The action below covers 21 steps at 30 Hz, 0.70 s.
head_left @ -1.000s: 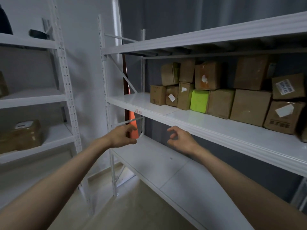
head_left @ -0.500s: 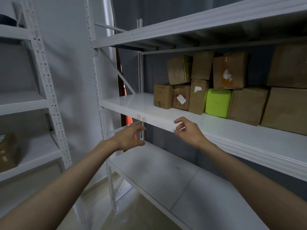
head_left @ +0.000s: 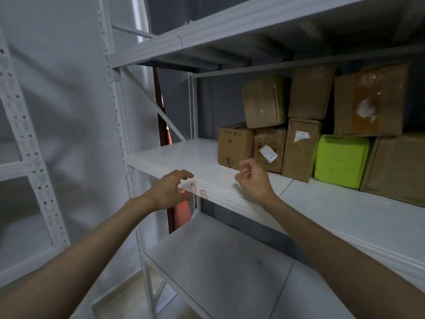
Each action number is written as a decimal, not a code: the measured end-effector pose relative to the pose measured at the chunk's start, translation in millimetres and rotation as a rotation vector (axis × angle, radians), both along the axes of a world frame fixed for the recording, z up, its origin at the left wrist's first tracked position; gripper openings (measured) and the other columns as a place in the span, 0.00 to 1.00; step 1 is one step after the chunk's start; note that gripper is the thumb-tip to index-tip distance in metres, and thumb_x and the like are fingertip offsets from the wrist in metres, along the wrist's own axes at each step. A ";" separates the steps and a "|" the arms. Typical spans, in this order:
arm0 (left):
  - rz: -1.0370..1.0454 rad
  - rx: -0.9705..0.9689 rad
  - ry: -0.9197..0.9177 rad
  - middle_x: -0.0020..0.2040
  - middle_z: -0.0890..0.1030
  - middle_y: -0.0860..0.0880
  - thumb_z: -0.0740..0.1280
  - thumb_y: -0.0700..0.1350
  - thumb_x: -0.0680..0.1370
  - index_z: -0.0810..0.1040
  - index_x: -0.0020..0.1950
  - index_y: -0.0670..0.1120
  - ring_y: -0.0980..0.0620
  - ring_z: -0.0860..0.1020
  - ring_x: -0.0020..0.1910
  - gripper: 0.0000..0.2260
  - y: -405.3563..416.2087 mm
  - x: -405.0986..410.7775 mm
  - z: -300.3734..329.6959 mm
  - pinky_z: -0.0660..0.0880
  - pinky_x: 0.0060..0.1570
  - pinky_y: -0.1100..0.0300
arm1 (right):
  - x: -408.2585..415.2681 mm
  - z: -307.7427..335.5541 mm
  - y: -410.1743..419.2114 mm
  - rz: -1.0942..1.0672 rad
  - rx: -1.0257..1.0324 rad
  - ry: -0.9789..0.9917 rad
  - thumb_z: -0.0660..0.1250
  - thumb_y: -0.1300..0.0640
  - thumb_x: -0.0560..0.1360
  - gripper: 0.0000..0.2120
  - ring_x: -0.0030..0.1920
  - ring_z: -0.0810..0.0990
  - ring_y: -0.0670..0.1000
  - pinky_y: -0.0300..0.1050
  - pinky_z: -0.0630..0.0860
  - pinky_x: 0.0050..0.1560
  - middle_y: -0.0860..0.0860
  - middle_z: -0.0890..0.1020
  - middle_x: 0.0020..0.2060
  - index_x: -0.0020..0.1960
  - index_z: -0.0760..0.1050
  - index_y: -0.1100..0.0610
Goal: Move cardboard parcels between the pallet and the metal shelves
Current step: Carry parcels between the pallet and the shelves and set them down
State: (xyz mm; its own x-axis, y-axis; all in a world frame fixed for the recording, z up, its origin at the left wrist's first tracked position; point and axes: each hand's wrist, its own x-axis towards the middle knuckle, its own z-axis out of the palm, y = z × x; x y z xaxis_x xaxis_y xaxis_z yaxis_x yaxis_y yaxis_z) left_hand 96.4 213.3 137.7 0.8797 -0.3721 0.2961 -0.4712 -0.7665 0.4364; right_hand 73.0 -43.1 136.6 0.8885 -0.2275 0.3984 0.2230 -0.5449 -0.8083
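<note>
Middle shelf, left end: the white metal shelf board (head_left: 184,150) lies bare from the upright to the leftmost brown cardboard box (head_left: 234,146)
Middle shelf, right: stacked brown cardboard parcels (head_left: 305,125) and a lime-green box (head_left: 341,161) fill the back; bare strip along the front
Overhead: upper white shelf (head_left: 207,31) caps the bay
Side: diagonal white brace (head_left: 151,102) crosses the left opening
Lower shelf: grey board (head_left: 218,261) bare

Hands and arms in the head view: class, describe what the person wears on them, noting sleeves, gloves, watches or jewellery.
Both forearms are bare along all their visible length, with no sleeves in view. The left hand and the right hand wear no gloves. No watch, ring or wristband shows on either.
</note>
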 end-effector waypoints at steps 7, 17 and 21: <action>-0.106 -0.073 -0.024 0.65 0.76 0.50 0.72 0.50 0.77 0.74 0.68 0.50 0.50 0.78 0.55 0.20 -26.3 68.0 2.6 0.76 0.59 0.53 | 37.4 -11.5 -8.2 -0.066 0.041 -0.043 0.65 0.65 0.77 0.09 0.47 0.76 0.51 0.42 0.75 0.45 0.54 0.77 0.48 0.55 0.74 0.55; -0.205 -0.174 0.017 0.64 0.76 0.49 0.70 0.47 0.79 0.72 0.70 0.48 0.50 0.79 0.49 0.21 -52.0 164.2 -1.1 0.78 0.48 0.57 | 87.4 -11.3 -3.7 -0.280 0.007 -0.074 0.69 0.62 0.74 0.13 0.51 0.79 0.54 0.48 0.79 0.51 0.52 0.79 0.51 0.55 0.71 0.52; -0.252 -0.211 0.074 0.67 0.75 0.47 0.72 0.46 0.77 0.68 0.74 0.48 0.50 0.79 0.50 0.27 -61.5 197.7 -4.5 0.77 0.55 0.57 | 107.4 -12.5 -2.4 -0.314 0.009 -0.026 0.69 0.61 0.73 0.21 0.59 0.78 0.55 0.56 0.78 0.60 0.54 0.78 0.59 0.64 0.70 0.54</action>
